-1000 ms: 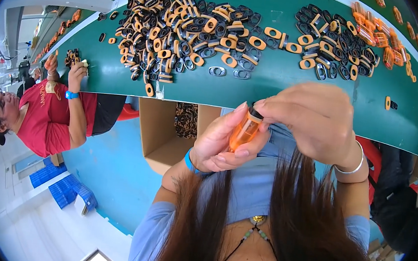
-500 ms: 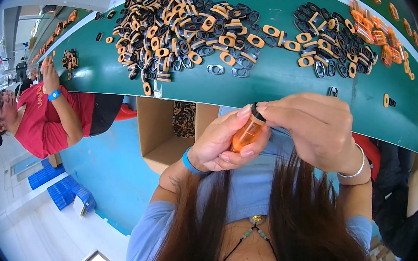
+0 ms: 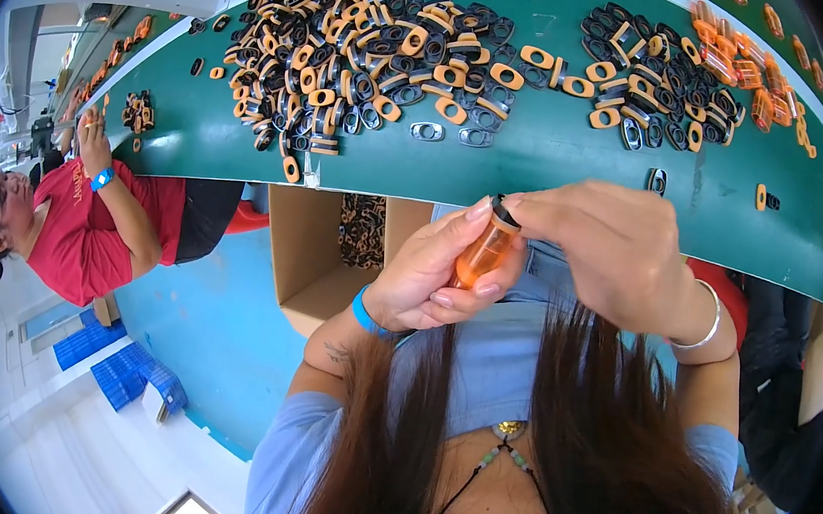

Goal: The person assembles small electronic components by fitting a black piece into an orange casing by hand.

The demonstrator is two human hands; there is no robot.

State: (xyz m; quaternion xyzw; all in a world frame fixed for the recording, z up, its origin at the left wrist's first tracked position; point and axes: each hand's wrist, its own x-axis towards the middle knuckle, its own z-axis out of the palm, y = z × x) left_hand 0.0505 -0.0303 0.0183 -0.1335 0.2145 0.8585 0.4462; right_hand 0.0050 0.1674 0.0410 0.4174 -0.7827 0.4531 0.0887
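And here we are at the green workbench (image 3: 548, 176), with the left hand (image 3: 444, 275) wrapped snugly around a see-through orange bottle (image 3: 481, 256), thumb up along its side; the bottle tilts, its black top (image 3: 502, 209) leaning up and to the right, right by the bench's near edge and in front of the person's body; in comes the detail on the right hand (image 3: 615, 252), wrist arched high, fingers drawn narrow and pinched against that black top; a blue wristband (image 3: 366, 314) sits on the left wrist, a silvery bangle (image 3: 705, 330) on the right; out on the bench, what a spread, a big pile of black and orange pieces (image 3: 352, 53) with oval holes to the left, a smaller pile (image 3: 651, 82) to the right, and just beside that a heap of orange bottles (image 3: 742, 66); one lone black piece (image 3: 657, 181) lies close beyond the right hand; below the bench edge, left of the bottle, an open cardboard box (image 3: 304, 266) shows more dark and orange pieces (image 3: 362, 227) inside; and over on the far left, a co-worker in a red shirt (image 3: 102, 227) has a raised hand (image 3: 95, 147) near a small heap of pieces (image 3: 138, 112)
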